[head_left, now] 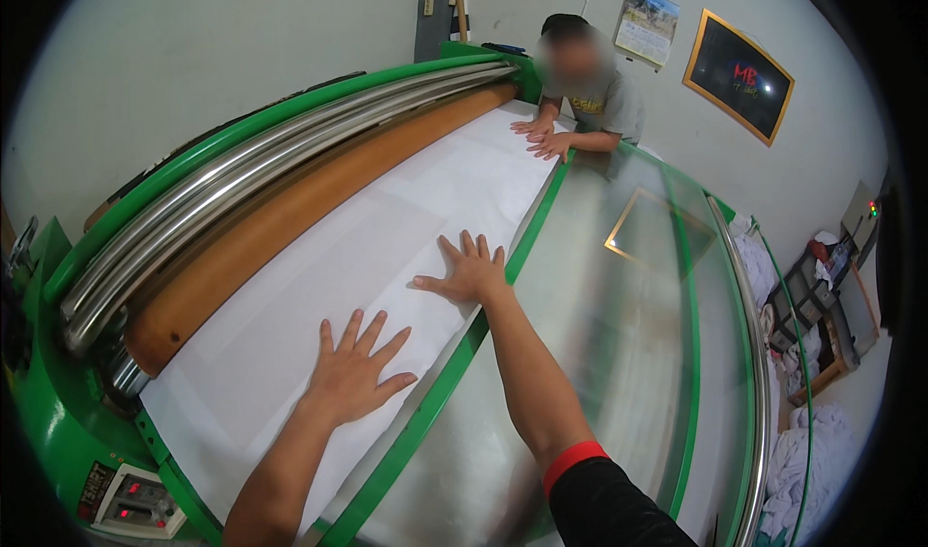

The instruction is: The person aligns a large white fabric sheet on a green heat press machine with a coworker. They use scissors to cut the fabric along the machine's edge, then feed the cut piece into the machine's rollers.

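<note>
A wide white sheet, of cloth or paper, lies along the feed bed of a green roller press machine. My left hand rests on the near part of the sheet, palm down with fingers spread. Farther along, my right hand also lies flat on it near the green rail, fingers apart. Neither hand holds anything. The sheet's far long edge meets a brown roller. At the far end, a person's two hands lie flat on the same sheet.
Steel rollers run above the brown one. A clear, glossy panel framed by green rails spans the right. At the near left corner sits a control box with lit red displays. White cloth is heaped at the right.
</note>
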Motion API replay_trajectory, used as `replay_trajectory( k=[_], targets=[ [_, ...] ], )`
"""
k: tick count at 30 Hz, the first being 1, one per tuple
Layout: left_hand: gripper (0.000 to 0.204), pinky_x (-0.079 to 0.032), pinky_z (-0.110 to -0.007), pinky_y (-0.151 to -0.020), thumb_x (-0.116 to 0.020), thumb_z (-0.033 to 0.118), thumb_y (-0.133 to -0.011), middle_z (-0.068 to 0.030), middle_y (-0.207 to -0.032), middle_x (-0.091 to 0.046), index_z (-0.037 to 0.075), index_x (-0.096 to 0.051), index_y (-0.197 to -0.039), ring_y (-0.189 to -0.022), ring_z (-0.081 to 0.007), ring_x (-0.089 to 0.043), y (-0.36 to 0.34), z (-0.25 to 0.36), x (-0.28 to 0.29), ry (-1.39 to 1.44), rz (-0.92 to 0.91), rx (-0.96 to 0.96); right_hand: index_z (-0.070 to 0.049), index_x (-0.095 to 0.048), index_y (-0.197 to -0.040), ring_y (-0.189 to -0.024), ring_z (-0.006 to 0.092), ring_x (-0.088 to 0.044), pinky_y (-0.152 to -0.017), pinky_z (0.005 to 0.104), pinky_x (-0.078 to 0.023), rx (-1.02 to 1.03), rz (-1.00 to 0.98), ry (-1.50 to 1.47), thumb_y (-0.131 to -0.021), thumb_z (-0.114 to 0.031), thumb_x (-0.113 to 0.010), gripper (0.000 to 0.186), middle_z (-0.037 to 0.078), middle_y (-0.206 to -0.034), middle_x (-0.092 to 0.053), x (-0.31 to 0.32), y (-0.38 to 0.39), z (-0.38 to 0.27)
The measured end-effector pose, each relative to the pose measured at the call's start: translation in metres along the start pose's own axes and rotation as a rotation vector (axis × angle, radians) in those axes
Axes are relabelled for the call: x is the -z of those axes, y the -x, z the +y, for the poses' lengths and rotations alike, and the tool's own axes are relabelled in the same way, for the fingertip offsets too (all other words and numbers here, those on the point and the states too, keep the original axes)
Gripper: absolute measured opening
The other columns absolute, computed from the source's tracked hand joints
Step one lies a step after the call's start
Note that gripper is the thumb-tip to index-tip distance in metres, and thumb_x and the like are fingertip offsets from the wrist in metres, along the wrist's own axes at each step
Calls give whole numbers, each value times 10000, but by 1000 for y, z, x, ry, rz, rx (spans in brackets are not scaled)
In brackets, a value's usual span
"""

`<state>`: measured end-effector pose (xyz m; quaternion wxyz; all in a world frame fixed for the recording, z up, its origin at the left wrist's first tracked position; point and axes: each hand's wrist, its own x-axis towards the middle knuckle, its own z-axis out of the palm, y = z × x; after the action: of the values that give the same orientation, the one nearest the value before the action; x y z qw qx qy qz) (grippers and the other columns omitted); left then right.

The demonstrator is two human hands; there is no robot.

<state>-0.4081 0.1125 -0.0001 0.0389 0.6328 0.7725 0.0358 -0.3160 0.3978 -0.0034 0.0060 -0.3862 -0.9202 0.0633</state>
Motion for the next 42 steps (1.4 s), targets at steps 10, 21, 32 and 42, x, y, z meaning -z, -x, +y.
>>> replay_trajectory(
  k=[10, 21, 32, 42],
  targets=[
    [762, -62, -727, -1290, -407, 727, -1070, -145, -1802, -226, 317, -357, -1710, -1666, -425, -130, 1, -3, -2, 21, 28, -4, -244, -301, -1733, -1663, 453, -130, -1300, 685, -106, 1, 29, -18, -742, -1047, -496, 1291, 203, -1801, -190, -1, 1, -1],
    [764, -74, -734, -1283, -412, 723, -1069, -157, -1799, -232, 314, -353, -1712, -1663, -434, -140, -1, -8, -3, 13, 44, -11, -251, -307, -1732, -1661, 449, -146, -1315, 657, -103, 41, 47, 0, -773, -1047, -444, 1254, 208, -1797, -201, -1, 4, 3],
    [756, -88, -742, -1277, -408, 713, -1074, -164, -1798, -229, 314, -347, -1713, -1661, -438, -143, -1, -13, -2, -8, 37, -2, -256, -295, -1735, -1664, 443, -137, -1325, 636, -100, 51, 44, -5, -791, -1035, -439, 1233, 203, -1801, -190, 1, 3, -3],
    [760, -73, -732, -1286, -427, 709, -1069, -154, -1794, -250, 314, -347, -1713, -1662, -429, -146, 0, -17, -7, 5, 72, -6, -255, -274, -1741, -1666, 436, -139, -1326, 627, -109, 61, 25, 14, -807, -1009, -469, 1216, 178, -1810, -179, 1, 1, -3]
  ],
)
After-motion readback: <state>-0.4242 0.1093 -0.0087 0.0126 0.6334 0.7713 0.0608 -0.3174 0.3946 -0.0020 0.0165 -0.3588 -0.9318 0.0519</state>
